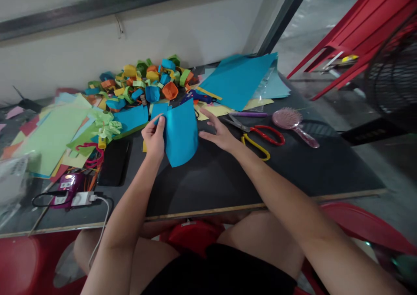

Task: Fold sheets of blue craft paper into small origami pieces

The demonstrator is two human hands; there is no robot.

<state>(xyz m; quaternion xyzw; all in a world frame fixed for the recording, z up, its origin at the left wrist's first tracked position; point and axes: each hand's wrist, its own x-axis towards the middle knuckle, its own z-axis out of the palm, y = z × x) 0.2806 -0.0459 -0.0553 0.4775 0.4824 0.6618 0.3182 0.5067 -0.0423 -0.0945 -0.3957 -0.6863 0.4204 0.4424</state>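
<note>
A blue sheet of paper (181,134), slightly curved, is pinched along its left edge by my left hand (154,135). My right hand (216,132) is just off the sheet's right side, thumb and fingers apart, with nothing in it. Right of that hand lie scissors (265,135) with one red and one yellow handle, blades spread, and a purple pen-like stick (249,114). Behind the sheet is a dark blue glue gun (200,97), partly hidden. A pile of small folded paper pieces (152,94) in blue, orange, yellow and green sits against the wall.
Large blue sheets (239,80) lie at the back right, a pink hairbrush (289,120) nearer. To the left are green and mixed papers (58,134), a black phone (114,162) and a purple power adapter (68,188) with cables. A fan (395,64) stands beyond the table's right end.
</note>
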